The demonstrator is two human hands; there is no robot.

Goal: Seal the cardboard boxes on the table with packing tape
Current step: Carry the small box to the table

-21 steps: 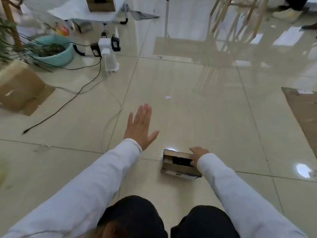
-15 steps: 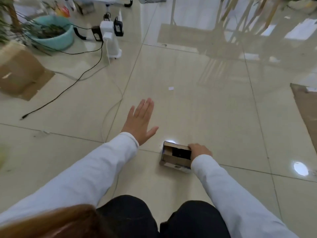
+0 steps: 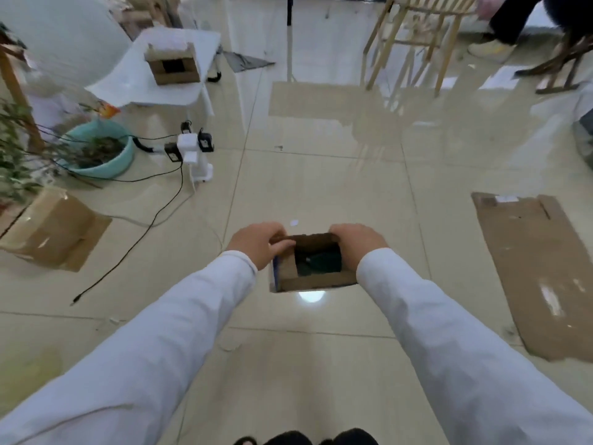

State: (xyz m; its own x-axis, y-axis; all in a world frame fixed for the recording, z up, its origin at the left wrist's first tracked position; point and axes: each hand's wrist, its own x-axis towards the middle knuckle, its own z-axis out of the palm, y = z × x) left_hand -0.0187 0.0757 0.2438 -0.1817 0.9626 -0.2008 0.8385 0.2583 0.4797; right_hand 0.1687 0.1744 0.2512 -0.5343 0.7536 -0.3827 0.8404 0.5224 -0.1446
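A small open cardboard box (image 3: 313,279) with a dark item inside is lifted off the tiled floor between both hands. My left hand (image 3: 256,244) grips its left side, fingers curled over the top edge. My right hand (image 3: 357,244) grips its right side the same way. Far off at the upper left, another open cardboard box (image 3: 173,64) stands on a low white table (image 3: 141,88). No packing tape is visible.
A larger taped carton (image 3: 51,229) lies at the left beside a teal plant basin (image 3: 99,152), a white device (image 3: 195,159) and black cables (image 3: 134,245). Flat cardboard (image 3: 539,268) covers the floor at right. Wooden chair legs (image 3: 414,40) stand behind.
The box was on the floor with only my right hand on it and my left hand spread open. Now both hands hold it raised, and the view has lifted toward the white table.
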